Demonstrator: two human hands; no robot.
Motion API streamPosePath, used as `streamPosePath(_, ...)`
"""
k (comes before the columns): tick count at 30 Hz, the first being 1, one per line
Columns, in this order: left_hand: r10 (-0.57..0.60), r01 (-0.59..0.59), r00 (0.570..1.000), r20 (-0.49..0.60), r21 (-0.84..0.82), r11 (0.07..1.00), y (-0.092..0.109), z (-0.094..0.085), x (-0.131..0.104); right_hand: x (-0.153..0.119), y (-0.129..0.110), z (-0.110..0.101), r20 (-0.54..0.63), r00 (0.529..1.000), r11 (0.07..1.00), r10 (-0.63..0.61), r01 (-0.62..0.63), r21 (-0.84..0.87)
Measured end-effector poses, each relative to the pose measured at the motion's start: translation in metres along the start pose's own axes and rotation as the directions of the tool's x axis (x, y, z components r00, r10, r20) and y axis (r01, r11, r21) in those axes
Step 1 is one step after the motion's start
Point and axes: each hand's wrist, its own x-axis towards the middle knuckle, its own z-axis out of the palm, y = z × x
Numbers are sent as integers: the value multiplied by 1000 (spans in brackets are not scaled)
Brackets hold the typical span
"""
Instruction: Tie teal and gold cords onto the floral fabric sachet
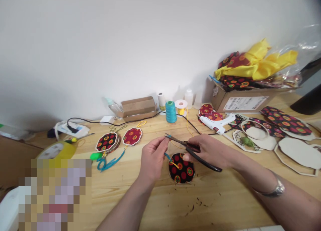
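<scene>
My left hand [154, 155] pinches the end of a teal tassel [167, 156] between thumb and fingers. Black-handled scissors [203, 160] are in my right hand [209, 150], their blades pointing left with the tips at the teal strands by my left fingertips. Below both hands lies a dark patterned fabric disc [182, 174] with scalloped edges, a yellow cord on it and the teal strands leading up from it. My right thumb rests over the disc's upper edge.
Finished-looking discs [107, 142] with teal tassels lie left, beside a red disc [132, 136]. Behind stand a teal thread cone [171, 112] and a yellow spool [181, 107]. A white glue gun [217, 123], wooden frames [296, 152] and a carton [240, 102] of fabric are right.
</scene>
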Motion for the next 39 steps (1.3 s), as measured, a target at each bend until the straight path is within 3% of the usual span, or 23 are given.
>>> streamPosePath(20,162,-198,977,138,305,932,4,-4,-3,0,-3,-1,-16,999,996,37,-36,78)
streamPosePath(39,199,-218,975,95,277,936,8,-2,-5,-1,-7,-4,-24,999,993,46,-43,110)
